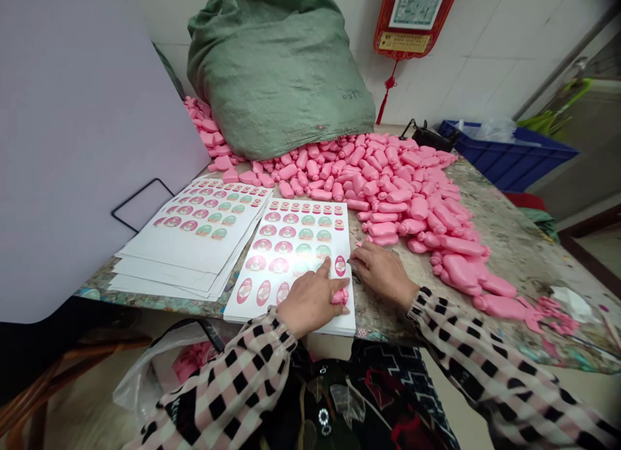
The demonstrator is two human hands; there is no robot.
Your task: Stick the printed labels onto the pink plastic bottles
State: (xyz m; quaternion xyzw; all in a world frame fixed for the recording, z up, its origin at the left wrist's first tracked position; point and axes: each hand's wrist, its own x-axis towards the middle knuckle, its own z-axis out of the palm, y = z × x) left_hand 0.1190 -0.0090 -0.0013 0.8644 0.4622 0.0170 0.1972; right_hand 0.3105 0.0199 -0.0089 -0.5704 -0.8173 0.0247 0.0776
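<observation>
My left hand [314,299] rests on a stack of sticker sheets [303,295]. Its index finger points forward onto the paper, while the thumb and other fingers close around a small pink plastic bottle [340,296]. My right hand [381,272] is at the right edge of that stack, fingertips pinched together beside a pink oval sticker [340,266]. Something thin and dark shows at those fingertips, too small to name. Rows of pink and green stickers cover the top sheet; some are rounded, some oval, with small ones along the far edge.
Another sheet stack [184,256] lies to the left, beside a large pale panel [92,146] and a black wire loop [140,204]. A heap of pink bottles [402,185] spreads across the worn table [514,243] under a green sack [276,68]. A blue bin [514,159] stands far right.
</observation>
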